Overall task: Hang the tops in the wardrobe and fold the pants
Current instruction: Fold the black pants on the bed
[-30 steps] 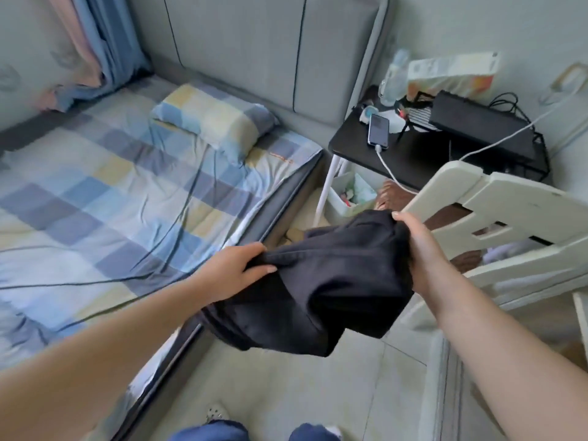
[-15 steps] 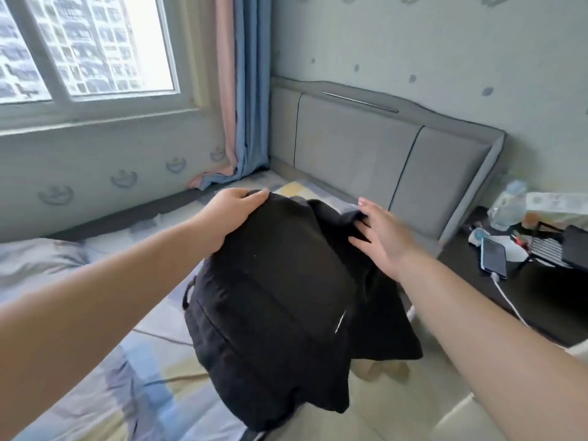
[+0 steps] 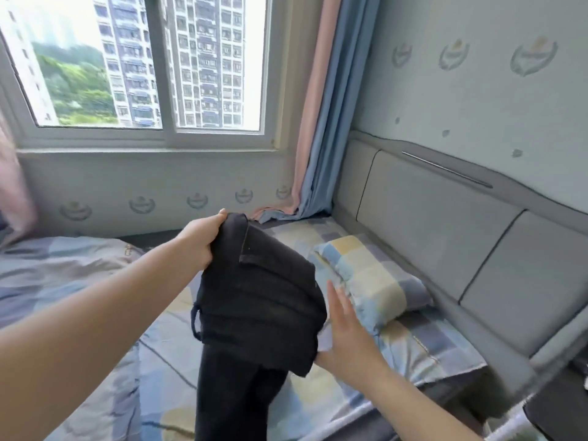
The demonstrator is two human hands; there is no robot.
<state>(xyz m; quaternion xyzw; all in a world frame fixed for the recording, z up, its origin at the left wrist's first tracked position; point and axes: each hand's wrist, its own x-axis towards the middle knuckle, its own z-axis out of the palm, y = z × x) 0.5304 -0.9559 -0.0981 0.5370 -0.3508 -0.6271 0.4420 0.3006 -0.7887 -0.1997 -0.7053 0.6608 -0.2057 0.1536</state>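
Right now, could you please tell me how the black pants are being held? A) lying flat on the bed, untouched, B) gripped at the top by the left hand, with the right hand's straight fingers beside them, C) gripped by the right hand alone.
B: the left hand grips the top edge of the black pants, while the right hand stays flat alongside.

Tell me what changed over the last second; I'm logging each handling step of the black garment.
The black fabric pants were carried from over the floor to above the checked bed sheet. The right hand let go of the top edge and now lies open against the lower side, so a leg hangs down. The left hand still grips the top edge. The checked pillow stayed put.
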